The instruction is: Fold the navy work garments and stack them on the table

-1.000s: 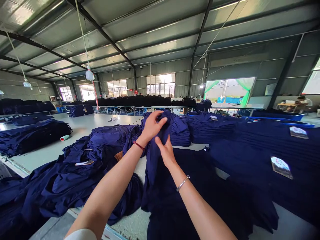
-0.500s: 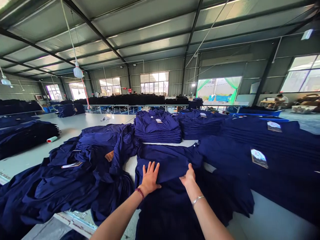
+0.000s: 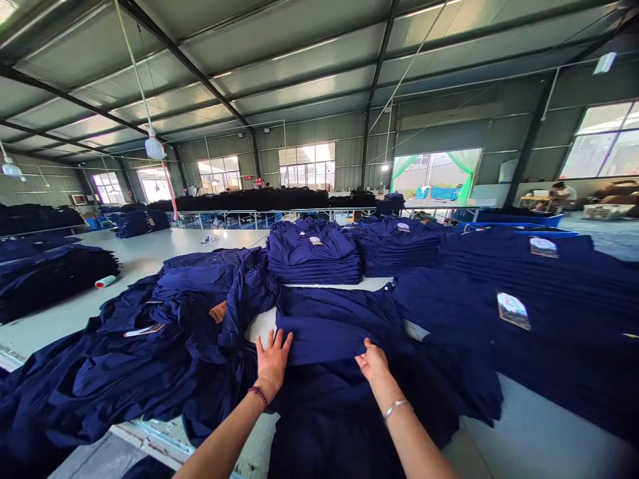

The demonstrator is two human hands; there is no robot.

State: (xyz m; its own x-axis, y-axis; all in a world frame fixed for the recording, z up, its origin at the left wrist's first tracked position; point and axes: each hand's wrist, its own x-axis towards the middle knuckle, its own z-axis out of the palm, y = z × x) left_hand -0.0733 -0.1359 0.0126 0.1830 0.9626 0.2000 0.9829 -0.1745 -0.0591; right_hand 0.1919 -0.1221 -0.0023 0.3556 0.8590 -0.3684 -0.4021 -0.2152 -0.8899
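Observation:
My left hand (image 3: 272, 360) lies with spread fingers at the left edge of a folded navy garment (image 3: 329, 326), holding nothing. My right hand (image 3: 373, 361) rests its fingertips on the garment's lower fold, and I cannot tell whether they grip it. Beneath both hands spreads a dark navy cloth layer (image 3: 329, 426). A loose heap of navy garments (image 3: 124, 372) lies left of my left hand. Behind the folded garment stands a neat stack of navy shirts (image 3: 312, 261).
A white work table (image 3: 544, 426) carries more navy stacks (image 3: 399, 247), some with photo cards (image 3: 513, 311). A small roll (image 3: 105, 281) lies on the left table. Long dark piles (image 3: 252, 198) line the far side. A seated person (image 3: 562, 193) is at the far right.
Both hands have come down from holding the navy garment up. The garment now lies folded flat on the pile, and my hands have moved slightly toward me since the previous frame.

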